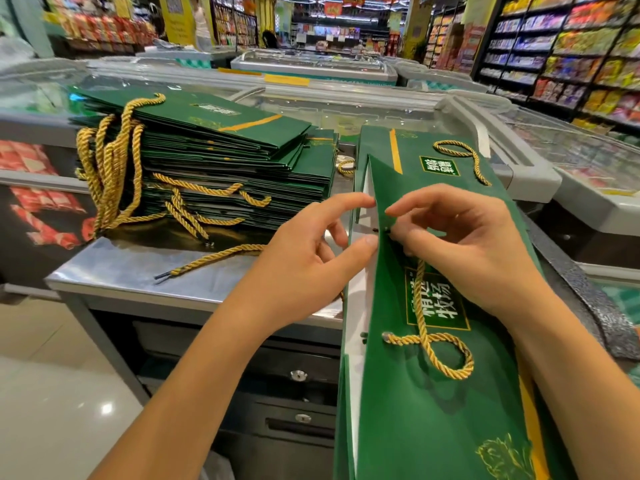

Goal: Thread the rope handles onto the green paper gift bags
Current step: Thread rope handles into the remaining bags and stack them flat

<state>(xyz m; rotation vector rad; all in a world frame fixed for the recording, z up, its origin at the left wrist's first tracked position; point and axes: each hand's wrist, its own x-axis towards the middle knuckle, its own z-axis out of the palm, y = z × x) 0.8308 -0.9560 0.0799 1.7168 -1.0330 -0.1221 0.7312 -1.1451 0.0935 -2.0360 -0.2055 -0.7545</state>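
A flat green paper gift bag [433,403] lies lengthwise before me, its mouth edge raised. A gold rope handle [434,353] comes out of one hole near me, loops and runs up under my right hand [464,244]. That hand pinches the rope's end at the second hole on the bag's front panel. My left hand [311,261] holds the bag's open edge, index finger and thumb against the panel beside that hole. Another green bag [415,157] lies beyond with its own rope [464,155].
A tall stack of green bags [214,157] with gold handles sits left on the steel counter [138,268]. A loose gold rope [211,259] lies on the counter near my left wrist. Glass-topped freezers [311,67] stand behind, snack shelves [571,53] to the right.
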